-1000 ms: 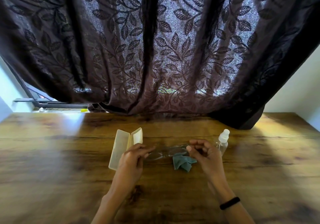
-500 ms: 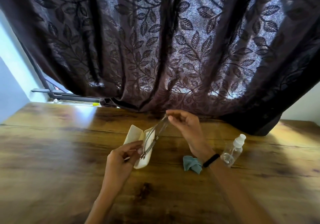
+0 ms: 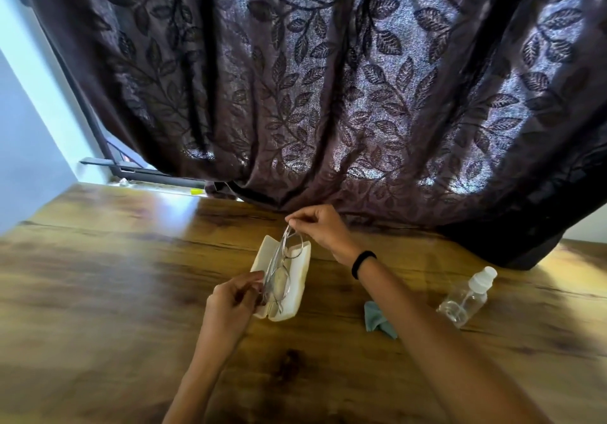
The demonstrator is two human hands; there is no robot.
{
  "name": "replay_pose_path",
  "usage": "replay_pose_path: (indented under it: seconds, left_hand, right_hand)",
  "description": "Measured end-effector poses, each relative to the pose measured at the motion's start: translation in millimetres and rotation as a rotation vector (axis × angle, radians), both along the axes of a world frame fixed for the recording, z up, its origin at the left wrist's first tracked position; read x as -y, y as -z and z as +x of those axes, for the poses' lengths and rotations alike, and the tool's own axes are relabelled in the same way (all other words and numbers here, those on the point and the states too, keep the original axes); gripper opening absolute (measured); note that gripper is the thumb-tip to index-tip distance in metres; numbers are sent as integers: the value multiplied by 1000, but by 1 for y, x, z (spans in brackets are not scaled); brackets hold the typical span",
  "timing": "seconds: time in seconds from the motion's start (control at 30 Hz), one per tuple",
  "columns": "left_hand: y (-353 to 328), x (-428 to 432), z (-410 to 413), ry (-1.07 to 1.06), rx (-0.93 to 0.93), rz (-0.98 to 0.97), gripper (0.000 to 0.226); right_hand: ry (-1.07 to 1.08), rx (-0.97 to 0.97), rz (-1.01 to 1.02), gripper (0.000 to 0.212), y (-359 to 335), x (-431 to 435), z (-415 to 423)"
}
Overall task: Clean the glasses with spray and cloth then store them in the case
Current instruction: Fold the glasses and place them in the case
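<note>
Both hands pinch the folded glasses (image 3: pixel 279 269) over the open case (image 3: pixel 300 287): left hand (image 3: pixel 235 303) near end, right hand (image 3: pixel 320 230) far end. Best lower level, lenses clear of the rim.

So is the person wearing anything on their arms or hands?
Just one thing: a thin black band around the wrist of the right hand. The left hand and its wrist have nothing on them. No sleeves show on either forearm, and there are no gloves. Any rings would be too small to tell here.
</note>
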State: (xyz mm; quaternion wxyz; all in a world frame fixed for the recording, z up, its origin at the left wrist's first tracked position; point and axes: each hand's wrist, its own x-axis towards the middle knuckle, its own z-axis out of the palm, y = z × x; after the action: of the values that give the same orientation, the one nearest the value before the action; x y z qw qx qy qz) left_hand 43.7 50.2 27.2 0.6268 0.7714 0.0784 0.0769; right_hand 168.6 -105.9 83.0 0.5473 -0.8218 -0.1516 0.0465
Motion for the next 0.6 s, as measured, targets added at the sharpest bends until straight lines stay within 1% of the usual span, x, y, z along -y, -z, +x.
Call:
replay_pose_path:
  seconds: [0.1, 0.13, 0.23, 0.4, 0.6]
  left_hand:
    - [3, 2, -1, 22, -50, 9, 32]
    - [3, 3, -1, 27, -51, 48, 32]
    - [5, 6, -4, 52, 7, 237, 29]
    - [6, 19, -9, 127, 71, 470, 34]
    - [4, 30, -12, 184, 83, 705, 45]
  right_hand:
    - [-6, 18, -132, 15, 6, -1, 4]
    - [-7, 34, -163, 15, 7, -1, 4]
    - [-14, 72, -265, 14, 12, 0, 7]
    - [-2, 112, -401, 14, 25, 6, 7]
    - [18, 134, -440, 14, 36, 16, 3]
